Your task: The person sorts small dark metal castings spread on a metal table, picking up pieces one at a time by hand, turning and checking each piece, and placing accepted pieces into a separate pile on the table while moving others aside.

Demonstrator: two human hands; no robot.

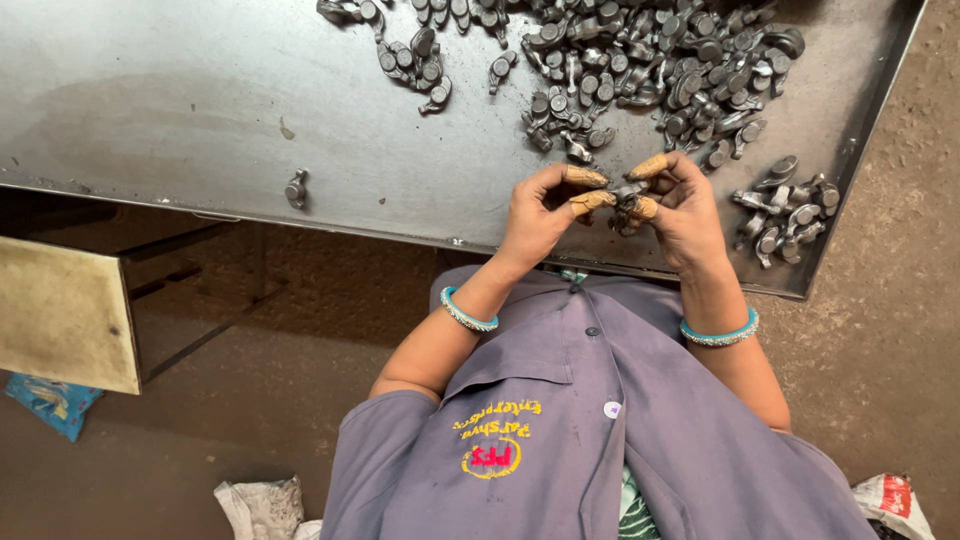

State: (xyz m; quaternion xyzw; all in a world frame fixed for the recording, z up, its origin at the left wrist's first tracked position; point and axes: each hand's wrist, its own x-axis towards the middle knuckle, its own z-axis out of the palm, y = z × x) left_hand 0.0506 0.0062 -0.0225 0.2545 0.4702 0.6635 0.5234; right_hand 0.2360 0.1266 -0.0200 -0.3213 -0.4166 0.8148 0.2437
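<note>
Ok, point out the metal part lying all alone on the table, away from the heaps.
It is the single small metal part left of the left hand, near the table's front edge. Bare steel surrounds it; the others lie in heaps or the small cluster.

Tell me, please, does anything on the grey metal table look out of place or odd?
One small grey metal part lies alone near the front edge of the grey metal table, far from the big pile of parts and the smaller heap. Both the left hand and right hand hold one part.
</note>
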